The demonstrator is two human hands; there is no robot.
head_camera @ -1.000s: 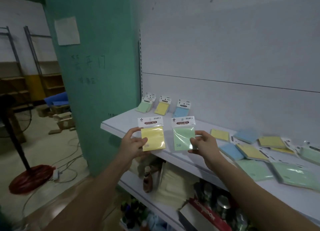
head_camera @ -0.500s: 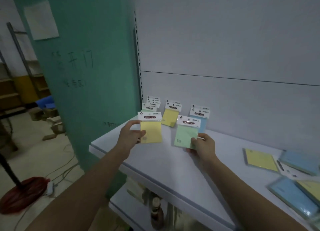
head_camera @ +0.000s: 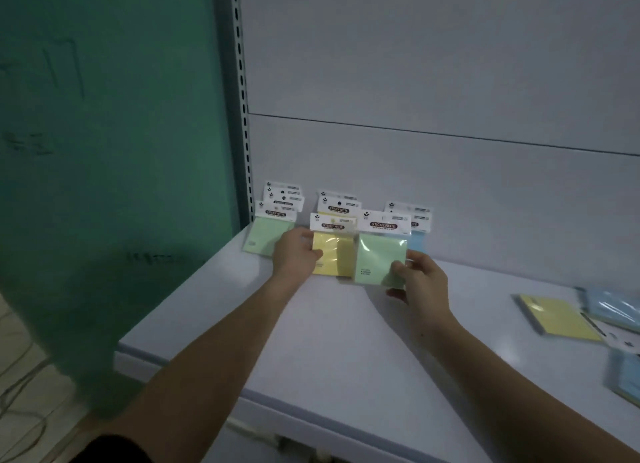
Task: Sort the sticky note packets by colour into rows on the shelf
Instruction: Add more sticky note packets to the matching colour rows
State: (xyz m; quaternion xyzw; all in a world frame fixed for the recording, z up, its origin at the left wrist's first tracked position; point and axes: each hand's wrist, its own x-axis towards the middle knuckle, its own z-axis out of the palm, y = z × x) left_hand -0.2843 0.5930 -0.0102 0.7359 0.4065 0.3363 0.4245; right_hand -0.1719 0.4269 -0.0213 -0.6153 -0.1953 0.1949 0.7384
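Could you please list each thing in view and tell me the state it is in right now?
Left hand: gripping yellow packet.
Right hand: gripping green packet.
Green row: leaning against the back panel.
Yellow row: upright, partly hidden.
Blue row: mostly hidden.
Unsorted packets: lying flat.

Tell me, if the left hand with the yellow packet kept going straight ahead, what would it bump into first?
Probably the yellow row leaning at the back panel: the left hand holds its yellow packet right in front of it. Depth is hard to judge.
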